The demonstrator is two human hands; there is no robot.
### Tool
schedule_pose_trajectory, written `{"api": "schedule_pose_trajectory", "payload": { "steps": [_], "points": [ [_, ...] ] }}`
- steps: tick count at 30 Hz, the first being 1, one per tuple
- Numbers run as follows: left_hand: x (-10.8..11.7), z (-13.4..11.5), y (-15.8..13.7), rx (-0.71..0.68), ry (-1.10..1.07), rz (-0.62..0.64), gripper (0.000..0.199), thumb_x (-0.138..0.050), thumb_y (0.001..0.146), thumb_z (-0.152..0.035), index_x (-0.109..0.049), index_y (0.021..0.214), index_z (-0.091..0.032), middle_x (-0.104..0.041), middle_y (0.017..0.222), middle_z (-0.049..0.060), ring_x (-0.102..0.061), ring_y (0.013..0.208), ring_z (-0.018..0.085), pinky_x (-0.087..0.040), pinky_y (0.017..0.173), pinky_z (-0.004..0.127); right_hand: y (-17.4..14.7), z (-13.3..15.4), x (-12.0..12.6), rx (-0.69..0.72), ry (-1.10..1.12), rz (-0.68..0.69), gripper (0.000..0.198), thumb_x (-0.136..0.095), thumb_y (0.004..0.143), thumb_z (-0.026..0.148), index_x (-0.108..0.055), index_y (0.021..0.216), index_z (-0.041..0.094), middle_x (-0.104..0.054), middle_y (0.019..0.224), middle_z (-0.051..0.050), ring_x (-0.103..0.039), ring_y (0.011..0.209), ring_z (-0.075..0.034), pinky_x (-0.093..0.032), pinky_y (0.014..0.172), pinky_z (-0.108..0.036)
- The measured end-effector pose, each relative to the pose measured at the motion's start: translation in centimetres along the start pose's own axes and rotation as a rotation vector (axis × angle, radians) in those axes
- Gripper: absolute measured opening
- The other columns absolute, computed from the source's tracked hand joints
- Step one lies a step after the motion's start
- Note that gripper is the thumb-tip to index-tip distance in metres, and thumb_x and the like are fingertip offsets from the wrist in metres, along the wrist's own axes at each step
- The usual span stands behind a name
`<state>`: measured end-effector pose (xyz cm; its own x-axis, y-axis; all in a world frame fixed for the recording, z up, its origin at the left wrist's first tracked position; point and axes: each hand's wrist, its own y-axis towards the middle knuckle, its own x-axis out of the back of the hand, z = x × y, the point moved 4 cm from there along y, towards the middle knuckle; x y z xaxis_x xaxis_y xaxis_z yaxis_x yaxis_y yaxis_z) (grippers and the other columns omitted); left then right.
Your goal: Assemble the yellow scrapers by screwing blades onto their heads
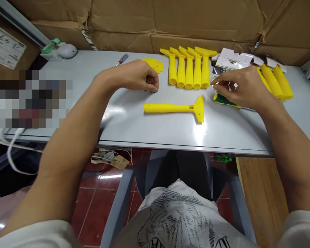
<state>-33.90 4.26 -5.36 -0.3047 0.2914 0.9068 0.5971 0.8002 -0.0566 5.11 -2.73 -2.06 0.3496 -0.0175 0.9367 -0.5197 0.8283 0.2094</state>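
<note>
My left hand [144, 77] rests on the tabletop with its fingers curled down. Small dark bits show under its fingertips, too small to name. Beside it lies a flat yellow plastic piece [155, 64], partly hidden by the hand. My right hand [244, 84] hovers over a green and yellow screwdriver [224, 100], thumb and forefinger a little apart. Some small pale thing lies by those fingertips. Between the hands, a yellow scraper [167, 108] lies flat, its wide head to the right. Behind it, several yellow scraper handles [188, 74] lie side by side.
White boxes [232, 60] and more yellow scrapers [282, 82] sit at the right. A small screwdriver [122, 59] lies at the back. At the left back are a white computer mouse [68, 50] and a clear container [51, 51]. Cardboard [186, 20] lines the rear.
</note>
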Motion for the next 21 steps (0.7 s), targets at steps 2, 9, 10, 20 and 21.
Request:
{"api": "schedule_pose_trajectory", "payload": {
  "steps": [2,9,10,20,21],
  "points": [
    [0.0,0.0,-0.4,-0.016,-0.034,-0.047,0.051,-0.094,0.095,-0.084,-0.092,0.090,-0.033,-0.087,0.087,0.000,-0.074,0.089,0.027,-0.061,0.104,0.053,-0.1,0.1,0.3,-0.043,-0.009,-0.013,0.043,-0.064,0.116,0.056,-0.095,0.131,0.032,-0.093,0.114,-0.012,-0.087,0.108,-0.039,-0.067,0.117,-0.062],
    [-0.5,-1.0,-1.2,0.008,-0.058,-0.221,0.024,-0.089,0.094,-0.059,-0.097,0.095,-0.036,-0.089,0.091,0.005,-0.082,0.092,0.034,-0.064,0.097,0.052,-0.2,-3.3,2.4,-0.091,-0.028,-0.155,0.036,-0.067,0.110,0.038,-0.096,0.126,0.024,-0.090,0.107,-0.016,-0.081,0.096,-0.032,-0.064,0.107,-0.053],
    [-0.5,-1.6,-1.3,0.004,-0.054,-0.276,0.023,-0.087,0.096,-0.056,-0.097,0.096,-0.036,-0.089,0.091,0.006,-0.082,0.091,0.034,-0.065,0.098,0.052,-0.2,-4.2,2.4,-0.106,-0.046,-0.141,0.034,-0.071,0.108,0.039,-0.096,0.126,0.024,-0.090,0.107,-0.016,-0.080,0.095,-0.032,-0.063,0.105,-0.052],
    [-2.1,-7.0,-1.0,-0.109,-0.071,-0.470,0.035,-0.073,0.107,-0.063,-0.092,0.097,-0.035,-0.085,0.089,0.010,-0.078,0.088,0.035,-0.066,0.102,0.060,1.6,-8.5,-0.4,-0.104,-0.081,0.084,0.025,-0.087,0.100,0.026,-0.096,0.123,0.022,-0.089,0.114,-0.013,-0.075,0.103,-0.029,-0.057,0.099,-0.044],
    [-2.2,-7.1,-1.1,-0.108,-0.071,-0.470,0.035,-0.074,0.107,-0.064,-0.093,0.098,-0.036,-0.086,0.090,0.010,-0.079,0.090,0.035,-0.066,0.104,0.061,1.7,-8.5,-0.5,-0.120,-0.078,0.087,0.024,-0.087,0.099,0.024,-0.096,0.121,0.021,-0.089,0.112,-0.013,-0.076,0.102,-0.029,-0.057,0.097,-0.044]
  ]
}}
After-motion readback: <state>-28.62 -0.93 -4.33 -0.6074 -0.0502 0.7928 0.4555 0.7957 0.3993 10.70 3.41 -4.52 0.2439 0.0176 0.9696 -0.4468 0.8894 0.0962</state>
